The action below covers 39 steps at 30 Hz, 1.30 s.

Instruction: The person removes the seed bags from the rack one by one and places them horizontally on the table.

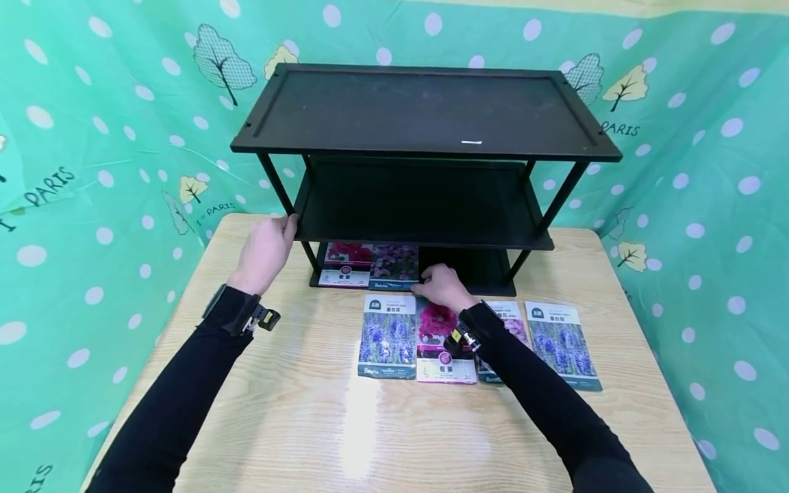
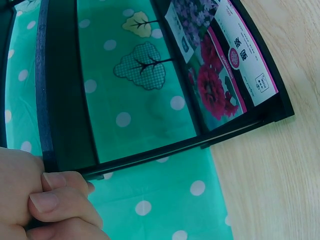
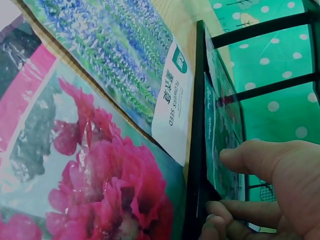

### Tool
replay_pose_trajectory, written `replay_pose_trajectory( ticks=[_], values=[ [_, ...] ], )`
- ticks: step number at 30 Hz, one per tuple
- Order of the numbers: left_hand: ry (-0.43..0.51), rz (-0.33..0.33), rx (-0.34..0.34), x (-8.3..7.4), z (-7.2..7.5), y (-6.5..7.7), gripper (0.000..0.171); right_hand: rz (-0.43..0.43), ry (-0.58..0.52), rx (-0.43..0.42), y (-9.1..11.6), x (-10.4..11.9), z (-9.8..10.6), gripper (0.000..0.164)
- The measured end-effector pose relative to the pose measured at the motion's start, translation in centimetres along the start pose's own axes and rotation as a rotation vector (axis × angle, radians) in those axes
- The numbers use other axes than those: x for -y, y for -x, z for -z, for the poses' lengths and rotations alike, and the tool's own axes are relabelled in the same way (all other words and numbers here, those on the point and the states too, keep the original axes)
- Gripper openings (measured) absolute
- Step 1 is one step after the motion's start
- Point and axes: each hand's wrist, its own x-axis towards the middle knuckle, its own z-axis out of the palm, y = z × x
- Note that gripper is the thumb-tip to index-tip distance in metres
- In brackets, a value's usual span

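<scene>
A black three-tier shelf rack (image 1: 425,113) stands on the table. My left hand (image 1: 265,253) grips its left side at the middle tier, fingers curled round the frame in the left wrist view. On the bottom tier lie two flower seed packets side by side: a pink-flowered packet (image 1: 346,255) at the left and a purple-flowered packet (image 1: 394,263) beside it. My right hand (image 1: 445,286) is at that tier's front edge, by the purple packet's right corner. In the right wrist view its thumb (image 3: 250,157) extends over the packet, with the fingers apart from the thumb near the rim.
Along the table (image 1: 277,390) in front of the rack lie a blue-flowered packet (image 1: 387,335), a pink-flowered packet (image 1: 439,322), a purple-flowered packet (image 1: 511,318) partly under my right forearm, and another blue-flowered packet (image 1: 562,342). A green dotted cloth (image 1: 117,226) hangs behind and beside the table.
</scene>
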Motion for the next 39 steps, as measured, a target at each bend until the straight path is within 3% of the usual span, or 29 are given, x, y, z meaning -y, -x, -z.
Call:
replay_pose_trajectory(
  ticks=[9,13,16,25,34,39],
  values=[
    [0.001,-0.009,0.015,-0.3,0.1,0.0,0.052,0.024,0.049,-0.077,-0.7,-0.2,-0.5,0.021],
    [0.005,0.005,0.018,-0.4,0.2,0.0,0.052,0.021,0.017,-0.085,-1.0,0.0,-0.7,0.047],
    [0.003,-0.001,0.019,-0.4,0.3,0.0,0.052,0.009,0.015,-0.101,-1.2,0.1,-0.9,0.054],
    [0.001,-0.012,0.005,-0.4,0.2,-0.1,0.049,-0.023,0.050,-0.174,-1.3,0.6,-1.2,0.048],
    [0.006,0.000,0.009,-0.1,0.2,-0.1,0.050,-0.052,0.033,-0.185,-1.1,1.1,-1.2,0.031],
    [0.003,0.002,0.007,0.1,0.2,0.0,0.050,-0.063,0.037,-0.185,-1.3,1.0,-1.5,0.032]
  ],
)
